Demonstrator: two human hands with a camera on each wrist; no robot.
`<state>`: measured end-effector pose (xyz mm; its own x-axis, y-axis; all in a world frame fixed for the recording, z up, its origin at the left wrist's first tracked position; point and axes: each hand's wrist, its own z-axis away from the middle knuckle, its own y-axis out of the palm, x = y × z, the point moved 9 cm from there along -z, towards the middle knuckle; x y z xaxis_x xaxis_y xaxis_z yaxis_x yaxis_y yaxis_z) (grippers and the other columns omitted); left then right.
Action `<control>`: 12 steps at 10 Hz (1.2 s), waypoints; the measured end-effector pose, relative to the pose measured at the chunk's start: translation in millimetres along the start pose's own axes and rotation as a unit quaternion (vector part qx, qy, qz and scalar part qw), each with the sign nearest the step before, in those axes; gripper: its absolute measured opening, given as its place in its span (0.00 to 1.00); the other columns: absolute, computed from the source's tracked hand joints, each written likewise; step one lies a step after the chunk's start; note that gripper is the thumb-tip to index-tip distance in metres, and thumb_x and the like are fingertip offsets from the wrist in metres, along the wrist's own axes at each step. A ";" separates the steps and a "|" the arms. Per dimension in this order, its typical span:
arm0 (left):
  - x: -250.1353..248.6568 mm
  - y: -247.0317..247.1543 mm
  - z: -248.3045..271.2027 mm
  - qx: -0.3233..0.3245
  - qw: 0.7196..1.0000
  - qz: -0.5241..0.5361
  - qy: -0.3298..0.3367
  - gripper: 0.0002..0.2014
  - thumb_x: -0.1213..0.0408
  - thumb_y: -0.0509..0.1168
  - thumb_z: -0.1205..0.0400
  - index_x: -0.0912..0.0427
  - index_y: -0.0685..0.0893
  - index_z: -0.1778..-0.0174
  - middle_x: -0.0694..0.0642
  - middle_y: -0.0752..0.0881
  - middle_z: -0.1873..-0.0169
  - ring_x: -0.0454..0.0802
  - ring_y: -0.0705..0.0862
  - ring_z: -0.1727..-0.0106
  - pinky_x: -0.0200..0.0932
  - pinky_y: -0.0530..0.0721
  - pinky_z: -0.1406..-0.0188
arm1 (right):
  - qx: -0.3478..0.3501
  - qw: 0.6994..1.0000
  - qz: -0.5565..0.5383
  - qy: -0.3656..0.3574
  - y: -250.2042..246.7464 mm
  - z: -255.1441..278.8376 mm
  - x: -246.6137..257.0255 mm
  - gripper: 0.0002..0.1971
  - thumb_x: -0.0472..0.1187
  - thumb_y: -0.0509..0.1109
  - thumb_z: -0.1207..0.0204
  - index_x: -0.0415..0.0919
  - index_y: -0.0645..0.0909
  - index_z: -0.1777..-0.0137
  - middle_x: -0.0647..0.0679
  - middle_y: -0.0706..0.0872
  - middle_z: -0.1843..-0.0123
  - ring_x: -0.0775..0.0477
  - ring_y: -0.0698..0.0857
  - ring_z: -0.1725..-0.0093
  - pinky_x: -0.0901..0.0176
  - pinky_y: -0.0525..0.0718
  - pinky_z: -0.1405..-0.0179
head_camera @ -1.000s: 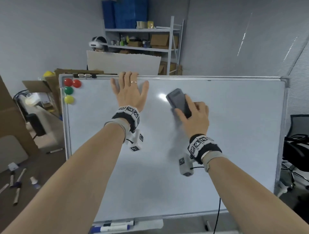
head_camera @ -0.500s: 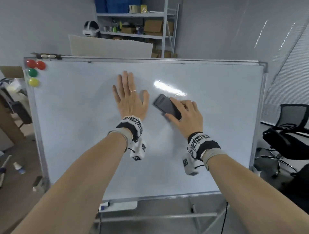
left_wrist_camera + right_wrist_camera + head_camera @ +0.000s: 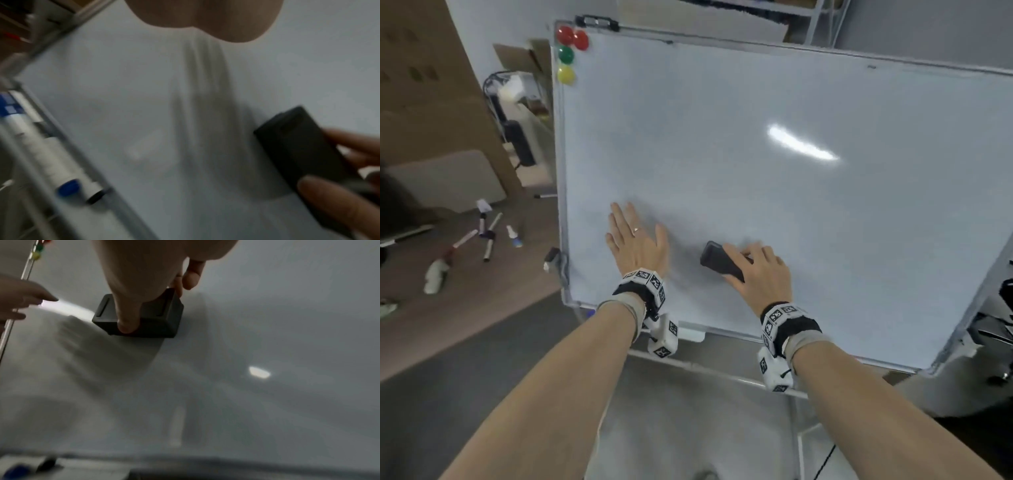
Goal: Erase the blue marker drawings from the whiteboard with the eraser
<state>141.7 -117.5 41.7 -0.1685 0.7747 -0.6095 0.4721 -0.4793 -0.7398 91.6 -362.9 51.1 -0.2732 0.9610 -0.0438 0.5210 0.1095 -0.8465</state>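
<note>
Both hands lower on the whiteboard (image 3: 756, 144) than half a second ago, now working near its bottom edge rather than mid-board; eraser (image 3: 720, 262) carried down with the right hand, left hand slid down and toward the left frame edge.

Left hand (image 3: 635, 240) laid flat against the board, fingers straight and together, thumb spread to the side, a ring on one finger; open and holding nothing. Forearm reaching up from below, wrist wrapped in a black band with square black-and-white coded tags.

Right hand (image 3: 760, 270) clamped around the dark eraser, thumb along the near side, fingers over the top and far edge, seen clearly in the right wrist view (image 3: 141, 316). Eraser pressed face-down on the board, tilted, just right of the left hand and apart from it. Same kind of tagged band on this wrist.

Board surface showing only grey smears and a bright light reflection; blue drawings not made out anywhere in view.

Magnets (image 3: 566, 54) at top left corner: two red, one green, one yellow. Markers (image 3: 51, 154) lying in the tray under the board, blue and black caps; print on the barrels too blurred to read. More markers scattered on the floor (image 3: 486, 240) to the left. No legible writing anywhere.
</note>
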 end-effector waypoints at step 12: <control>235.6 54.5 105.8 0.223 0.889 0.154 -0.369 0.24 0.56 0.64 0.21 0.71 0.78 0.35 0.68 0.88 0.42 0.65 0.86 0.50 0.49 0.77 0.53 | 0.153 0.984 -0.094 0.006 98.0 75.3 129.3 0.13 0.50 0.77 0.25 0.45 0.88 0.44 0.45 0.86 0.41 0.38 0.81 0.41 0.45 0.81 0.51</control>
